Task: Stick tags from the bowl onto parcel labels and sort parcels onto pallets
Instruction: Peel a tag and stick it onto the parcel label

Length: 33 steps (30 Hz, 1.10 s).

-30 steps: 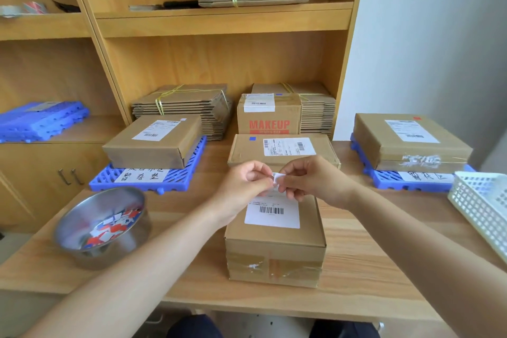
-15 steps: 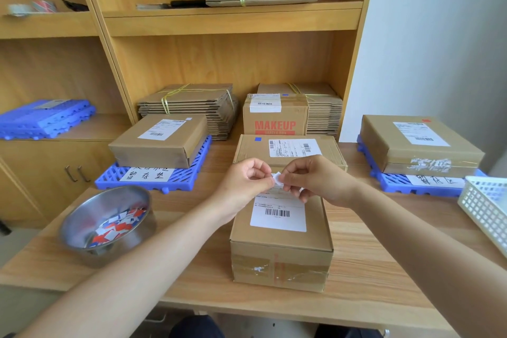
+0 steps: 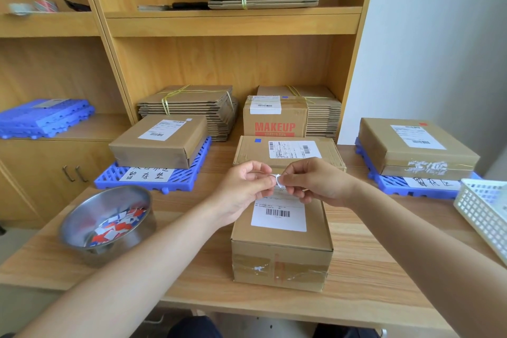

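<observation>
both hands meet just above the far end of the plain brown cardboard parcel (image 3: pixel 282 244) that sits on the pale wooden worktop (image 3: pixel 370 269), nearest the person. the left hand (image 3: pixel 244 186) and the right hand (image 3: pixel 318 181) each pinch the small white paper tag (image 3: pixel 279 180) between thumb and forefinger, with the other fingers loosely curled. the tag hangs in the air between them, just over the top edge of the parcel's white barcode label (image 3: pixel 278 214). whether a backing is being peeled is too small to tell.

the tag should handle as a light, floppy scrap, probably tacky on one face. it is likely to curl and cling to fingertips, so it is best held by one edge, laid down from that edge and smoothed flat. the parcel looks like stiff, taped card, and its weight cannot be judged. for sorting, grip it by both long sides.

the round steel bowl (image 3: pixel 87 214) of red, blue and white tags stands at the left, well apart from the parcel. one blue plastic grid pallet (image 3: pixel 109 178) at the left and a second blue pallet (image 3: pixel 392 186) at the right each carry a labelled box.
</observation>
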Motion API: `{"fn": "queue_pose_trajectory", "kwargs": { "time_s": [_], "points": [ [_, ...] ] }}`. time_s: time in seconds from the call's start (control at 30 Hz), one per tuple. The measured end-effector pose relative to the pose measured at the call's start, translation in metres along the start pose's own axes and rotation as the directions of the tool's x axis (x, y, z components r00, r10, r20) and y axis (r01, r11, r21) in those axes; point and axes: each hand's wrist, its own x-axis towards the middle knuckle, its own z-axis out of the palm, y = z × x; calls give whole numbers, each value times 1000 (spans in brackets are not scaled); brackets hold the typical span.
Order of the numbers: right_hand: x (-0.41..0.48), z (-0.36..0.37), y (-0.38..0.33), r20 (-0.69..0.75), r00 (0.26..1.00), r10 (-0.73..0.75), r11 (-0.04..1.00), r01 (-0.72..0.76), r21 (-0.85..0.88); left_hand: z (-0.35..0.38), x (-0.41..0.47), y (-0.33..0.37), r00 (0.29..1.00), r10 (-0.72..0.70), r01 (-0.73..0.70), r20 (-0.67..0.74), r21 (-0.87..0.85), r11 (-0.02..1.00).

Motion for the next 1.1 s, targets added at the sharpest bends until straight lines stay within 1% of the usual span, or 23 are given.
{"fn": "queue_pose_trajectory", "kwargs": {
  "time_s": [0.13,0.23,0.4,0.47,0.57,0.73,0.83,1.1],
  "points": [
    [3,3,0,-48,998,-32,998,29,-58,-1,1,0,1000,2,-2,-10,38,999],
    [5,5,1,-47,998,-52,996,49,-73,-1,2,1,999,8,-5,-32,71,997],
    [7,2,4,20,998,-60,998,60,25,-4,4,3,998,4,1,-69,73,997],
    [8,2,4,24,998,-56,998,54,44,-5,5,1,996,5,2,-85,84,996],
    [8,4,4,6,998,-61,998,61,9,-5,6,-2,994,8,6,-107,130,992],
    [7,10,5,-27,989,-148,984,145,-99,-4,10,-4,987,44,-2,-153,261,965],
    [7,12,4,-38,984,-173,978,167,-127,-2,12,-3,983,71,-10,-172,334,943],
    [12,9,7,-45,982,-186,977,180,-112,-2,17,-2,976,87,-13,-198,349,937]
  ]
}}
